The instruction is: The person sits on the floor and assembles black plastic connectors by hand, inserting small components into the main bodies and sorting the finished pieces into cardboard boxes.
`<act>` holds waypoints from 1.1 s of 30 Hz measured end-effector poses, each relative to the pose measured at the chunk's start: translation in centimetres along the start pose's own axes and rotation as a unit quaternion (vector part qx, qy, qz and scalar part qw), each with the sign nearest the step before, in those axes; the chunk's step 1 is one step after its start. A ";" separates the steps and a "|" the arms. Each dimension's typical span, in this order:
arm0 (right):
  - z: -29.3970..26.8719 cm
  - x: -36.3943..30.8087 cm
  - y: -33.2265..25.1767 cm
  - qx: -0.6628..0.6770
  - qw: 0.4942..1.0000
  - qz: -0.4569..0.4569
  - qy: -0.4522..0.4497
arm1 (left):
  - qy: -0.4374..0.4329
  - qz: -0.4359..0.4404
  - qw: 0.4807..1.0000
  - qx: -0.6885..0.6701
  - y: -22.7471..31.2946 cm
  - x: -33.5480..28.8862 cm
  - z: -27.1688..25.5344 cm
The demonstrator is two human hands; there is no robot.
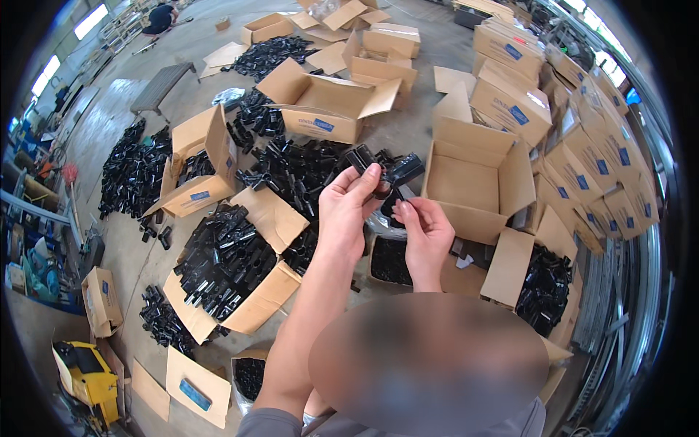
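Note:
In the middle, my left hand (346, 204) is closed around a glossy black pipe fitting (405, 170) with short tubular arms, held up above the boxes. Its thumb presses on the near side of the fitting. My right hand (426, 229) is just to the right and lower, thumb and fingers pinched together close under the fitting. A small dark, thin piece shows at those fingertips, too small to name. Below the hands is a small carton of tiny black parts (391, 261), lined with clear plastic. Behind them spreads a heap of similar black fittings (295, 171).
An open, bare-bottomed carton (466, 178) stands to the right. An open carton of fittings (229, 258) is at left, another (542, 291) at right. Stacked cartons (582, 160) line the right side. A low bench (162, 87) and a crouching person (160, 18) are far left.

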State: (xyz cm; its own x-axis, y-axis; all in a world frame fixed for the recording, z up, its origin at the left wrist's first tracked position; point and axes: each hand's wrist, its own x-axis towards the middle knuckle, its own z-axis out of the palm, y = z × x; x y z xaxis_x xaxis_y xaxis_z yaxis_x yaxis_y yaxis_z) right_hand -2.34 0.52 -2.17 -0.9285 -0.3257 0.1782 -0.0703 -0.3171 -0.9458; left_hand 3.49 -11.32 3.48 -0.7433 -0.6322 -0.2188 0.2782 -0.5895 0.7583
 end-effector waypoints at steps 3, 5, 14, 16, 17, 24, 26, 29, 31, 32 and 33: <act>-0.2 0.0 -1.5 0.010 1.000 -0.010 0.008 | -0.010 0.007 1.000 -0.007 -0.1 -1.0 0.5; -0.7 -0.2 -2.4 0.004 1.000 -0.018 0.013 | -0.018 0.004 1.000 -0.003 -0.1 -1.7 1.1; -2.2 -1.1 -3.3 0.018 0.999 -0.022 0.026 | -0.056 0.021 0.997 0.040 -1.3 -3.6 2.1; -2.9 -1.1 -3.1 0.075 0.997 0.011 0.015 | -0.069 0.049 0.993 0.082 -1.2 -3.9 2.2; -3.0 -1.2 -3.1 0.075 0.997 0.010 0.014 | -0.070 0.050 0.993 0.081 -1.1 -4.0 2.3; -3.6 -1.8 -2.9 0.117 0.993 0.023 0.001 | -0.117 0.083 0.987 0.068 -1.2 -4.6 2.3; -3.5 -2.0 -2.7 0.088 0.996 0.012 0.004 | -0.120 0.091 0.986 0.067 -1.5 -4.4 2.1; -3.7 -2.1 -2.8 0.016 0.999 -0.033 0.020 | -0.126 0.111 0.981 0.094 -1.8 -4.2 2.1; -3.6 -2.4 -2.8 0.000 0.998 -0.060 0.032 | -0.127 0.119 0.976 0.132 -2.0 -4.1 2.0; -3.6 -2.4 -2.6 0.001 0.997 -0.062 0.035 | -0.130 0.119 0.975 0.133 -1.9 -4.1 2.1; -3.7 -2.5 -2.3 0.022 0.998 -0.053 0.028 | -0.127 0.124 0.973 0.146 -1.9 -4.4 2.2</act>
State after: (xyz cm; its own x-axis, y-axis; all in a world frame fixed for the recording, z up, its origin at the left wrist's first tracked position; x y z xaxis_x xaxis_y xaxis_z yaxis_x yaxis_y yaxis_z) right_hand -1.18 5.34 -1.42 -0.9360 -0.2382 0.2591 -0.1534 -0.3867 -0.9094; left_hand 4.85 -6.33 4.40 -0.8120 -0.5705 0.1230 0.3109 -0.2444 0.9185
